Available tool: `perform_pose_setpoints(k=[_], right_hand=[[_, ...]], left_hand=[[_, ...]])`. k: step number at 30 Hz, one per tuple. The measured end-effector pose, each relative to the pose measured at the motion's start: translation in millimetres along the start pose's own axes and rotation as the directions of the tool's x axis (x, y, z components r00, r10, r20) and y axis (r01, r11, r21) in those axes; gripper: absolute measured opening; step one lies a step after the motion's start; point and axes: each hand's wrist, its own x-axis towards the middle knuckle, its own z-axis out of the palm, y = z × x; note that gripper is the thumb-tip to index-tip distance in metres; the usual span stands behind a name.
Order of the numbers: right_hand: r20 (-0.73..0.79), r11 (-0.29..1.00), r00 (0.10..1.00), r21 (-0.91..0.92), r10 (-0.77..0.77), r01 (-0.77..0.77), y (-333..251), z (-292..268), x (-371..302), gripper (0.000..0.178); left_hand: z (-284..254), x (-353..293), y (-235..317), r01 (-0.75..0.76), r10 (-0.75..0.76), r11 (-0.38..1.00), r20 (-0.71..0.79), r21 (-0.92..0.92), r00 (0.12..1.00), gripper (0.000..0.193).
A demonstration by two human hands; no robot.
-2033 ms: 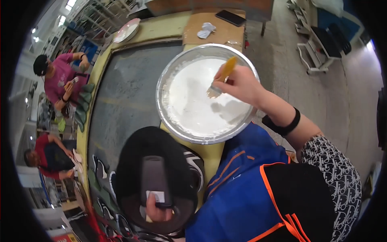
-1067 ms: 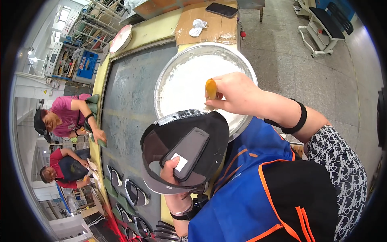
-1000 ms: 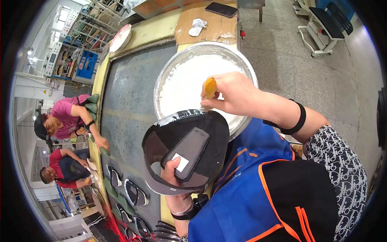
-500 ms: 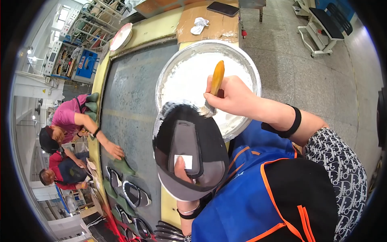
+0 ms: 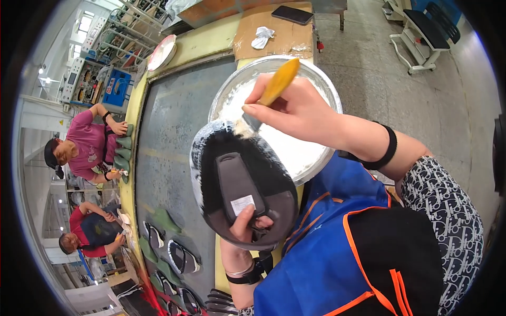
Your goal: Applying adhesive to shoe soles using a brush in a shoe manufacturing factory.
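Note:
A black and grey shoe upper (image 5: pixel 213 158) with a white label on its tongue is held up in my left hand (image 5: pixel 241 227). The thumb presses beside the label, and other fingertips show through an opening. White paste coats the upper's far rim. My right hand (image 5: pixel 303 113) grips the yellow handle of a brush (image 5: pixel 282 81). Its bristles touch the upper's far edge. Just beyond and partly behind the upper stands a large metal bowl (image 5: pixel 333 89) of white paste (image 5: pixel 300 158).
A grey conveyor belt (image 5: pixel 179 121) carries several shoe uppers (image 5: pixel 183 257) and green foot forms (image 5: pixel 166 221). A phone (image 5: pixel 292 14) and crumpled tissue (image 5: pixel 262 37) lie on cardboard (image 5: pixel 245 39). Across the belt are two people (image 5: pixel 81 134); a shallow dish (image 5: pixel 162 52) sits at the far corner.
The brush has moved left along the upper's far rim, and its handle leans further right. The upper has tilted and shifted slightly left. The person in pink has drawn a hand back from the belt.

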Motion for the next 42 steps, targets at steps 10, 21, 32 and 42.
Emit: perform_pose_setpoints(k=[10,21,32,42], right_hand=[[0.213,0.977,0.957,-0.13,0.195,-0.17,2,12,-33,0.013],[0.28,0.958,0.959,-0.283,0.031,0.052,-8,16,-14,0.022],[0.283,0.971,0.957,-0.24,0.059,0.011,-7,18,-5,0.028],[0.522,0.758,0.659,0.034,0.542,-0.651,-10,8,-5,0.031]], left_hand=[[-10,18,-3,-0.09,0.088,0.996,-0.21,0.001,0.974,0.029],[0,26,-18,-0.422,0.603,0.679,-0.13,0.601,0.787,0.05],[-31,48,-21,-0.382,0.862,0.058,0.147,0.922,0.485,0.044],[-54,60,-10,-0.278,0.89,-0.133,0.238,0.951,0.389,0.039]])
